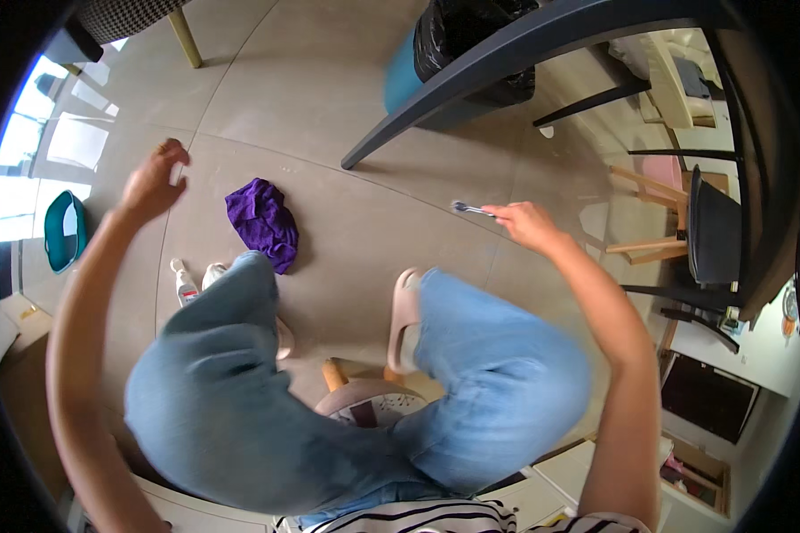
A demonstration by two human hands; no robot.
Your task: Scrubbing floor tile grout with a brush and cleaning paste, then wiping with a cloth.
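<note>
My right hand [524, 225] holds a small brush [470, 208], which looks like a toothbrush, by its handle over the tiled floor, its bristle end pointing left. Out to the left, my left hand [155, 181] is raised above the floor with fingers curled apart and nothing in it. Between the hands, nearer the left one, a crumpled purple cloth [263, 223] lies on the tiles. A white spray bottle [185, 285] with a red mark is beside my left knee, next to a white item partly hidden by the knee.
A teal basin [65, 232] is at the far left. A dark table leg [400, 123] comes down in front of a blue bin [400, 80] with a black liner. Chairs stand at the right and upper left. A low stool [373, 403] is between my legs.
</note>
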